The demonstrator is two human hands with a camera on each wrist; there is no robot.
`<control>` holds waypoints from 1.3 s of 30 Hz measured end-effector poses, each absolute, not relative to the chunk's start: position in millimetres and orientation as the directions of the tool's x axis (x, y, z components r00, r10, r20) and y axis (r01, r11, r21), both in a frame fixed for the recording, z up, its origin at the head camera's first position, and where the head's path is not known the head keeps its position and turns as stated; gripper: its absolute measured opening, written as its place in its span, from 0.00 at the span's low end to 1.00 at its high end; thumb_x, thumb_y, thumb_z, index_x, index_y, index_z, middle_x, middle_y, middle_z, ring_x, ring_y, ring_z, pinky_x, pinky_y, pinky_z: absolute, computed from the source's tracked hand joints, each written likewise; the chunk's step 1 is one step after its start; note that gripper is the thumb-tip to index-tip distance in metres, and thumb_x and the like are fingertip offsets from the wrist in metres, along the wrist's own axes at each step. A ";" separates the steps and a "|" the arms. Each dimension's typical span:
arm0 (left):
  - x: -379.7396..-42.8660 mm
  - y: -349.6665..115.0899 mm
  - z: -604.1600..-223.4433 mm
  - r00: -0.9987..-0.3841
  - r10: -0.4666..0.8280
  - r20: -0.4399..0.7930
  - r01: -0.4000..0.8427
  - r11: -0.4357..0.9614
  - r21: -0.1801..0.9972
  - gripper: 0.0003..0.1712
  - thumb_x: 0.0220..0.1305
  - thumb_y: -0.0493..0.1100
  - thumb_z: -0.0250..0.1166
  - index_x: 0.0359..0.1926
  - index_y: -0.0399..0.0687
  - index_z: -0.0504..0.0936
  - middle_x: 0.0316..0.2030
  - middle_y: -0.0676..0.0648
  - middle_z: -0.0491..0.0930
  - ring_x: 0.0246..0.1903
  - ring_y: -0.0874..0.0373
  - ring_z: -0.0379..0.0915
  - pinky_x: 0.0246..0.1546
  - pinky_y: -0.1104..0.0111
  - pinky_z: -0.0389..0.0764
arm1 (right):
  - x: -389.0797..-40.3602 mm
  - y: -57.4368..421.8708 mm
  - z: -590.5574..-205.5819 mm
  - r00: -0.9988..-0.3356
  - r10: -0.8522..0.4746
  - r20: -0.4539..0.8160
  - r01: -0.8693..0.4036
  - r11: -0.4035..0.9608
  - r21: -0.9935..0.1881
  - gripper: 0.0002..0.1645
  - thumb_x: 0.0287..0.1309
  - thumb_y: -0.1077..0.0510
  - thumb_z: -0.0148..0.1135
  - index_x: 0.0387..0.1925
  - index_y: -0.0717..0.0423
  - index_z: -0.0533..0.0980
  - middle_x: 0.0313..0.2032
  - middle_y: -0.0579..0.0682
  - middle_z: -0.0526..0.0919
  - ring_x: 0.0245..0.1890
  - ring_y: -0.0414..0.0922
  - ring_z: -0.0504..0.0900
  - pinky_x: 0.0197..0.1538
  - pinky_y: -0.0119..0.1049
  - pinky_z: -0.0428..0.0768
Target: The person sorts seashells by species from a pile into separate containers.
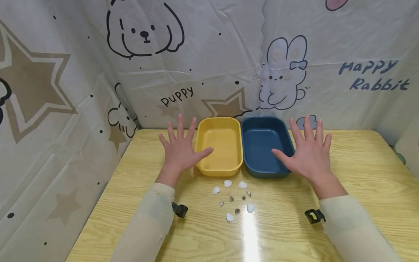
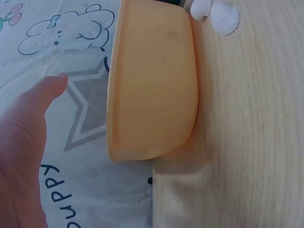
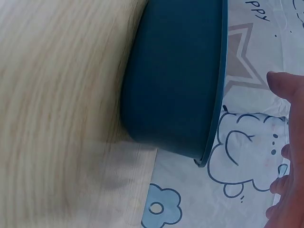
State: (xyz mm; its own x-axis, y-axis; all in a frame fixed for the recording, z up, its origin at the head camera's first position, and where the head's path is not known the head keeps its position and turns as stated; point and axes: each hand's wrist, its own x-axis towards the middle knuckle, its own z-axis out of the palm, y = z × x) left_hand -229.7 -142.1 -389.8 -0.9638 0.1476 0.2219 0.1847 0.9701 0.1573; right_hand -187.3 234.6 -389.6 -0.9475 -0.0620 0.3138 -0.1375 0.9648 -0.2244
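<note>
My left hand (image 1: 181,153) is spread with its fingers straight beside the yellow bin (image 1: 219,172), the thumb overlapping that bin's edge in the head view. Fingers splayed, my right hand (image 1: 309,156) is at the right side of the dark blue bin (image 1: 266,174); its thumb overlaps the inside of that bin. Neither hand holds anything. The two bins stand side by side with nothing in them. In front of them lie several white seashells (image 1: 250,208) and several small brown shells (image 1: 237,211), loosely scattered. Two of the white shells (image 2: 224,18) also show in the left wrist view.
The bins and shells are on a light wooden table (image 1: 281,240). A printed cloth (image 1: 212,47) with cartoon animals and stars hangs behind the table's back edge and along the left side. A bright reflection runs down the table's front middle.
</note>
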 end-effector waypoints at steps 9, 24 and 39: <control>-223.8 -139.0 -398.3 -0.968 0.146 0.206 0.186 0.964 0.192 0.66 0.48 0.89 0.48 0.79 0.71 0.31 0.76 0.48 0.16 0.72 0.35 0.11 0.61 0.29 0.28 | -167.5 222.8 -395.7 -0.928 -0.079 0.365 -0.178 0.953 -0.246 0.65 0.53 0.23 0.59 0.81 0.46 0.43 0.78 0.61 0.38 0.75 0.60 0.25 0.65 0.73 0.33; -214.9 -136.3 -414.6 -0.969 0.170 0.178 0.210 0.947 0.241 0.66 0.50 0.87 0.51 0.80 0.67 0.36 0.78 0.46 0.22 0.74 0.31 0.24 0.61 0.29 0.33 | -132.7 200.0 -410.1 -0.880 -0.140 0.453 -0.290 0.914 -0.283 0.63 0.51 0.27 0.64 0.80 0.47 0.50 0.77 0.61 0.46 0.75 0.63 0.37 0.66 0.72 0.41; -208.1 -135.9 -426.7 -0.973 0.183 0.140 0.219 0.922 0.320 0.65 0.50 0.88 0.49 0.80 0.68 0.34 0.78 0.48 0.24 0.75 0.38 0.22 0.64 0.32 0.35 | -101.9 182.1 -423.5 -0.812 -0.195 0.550 -0.435 0.831 -0.347 0.57 0.50 0.34 0.69 0.77 0.49 0.60 0.75 0.58 0.54 0.75 0.62 0.48 0.66 0.70 0.52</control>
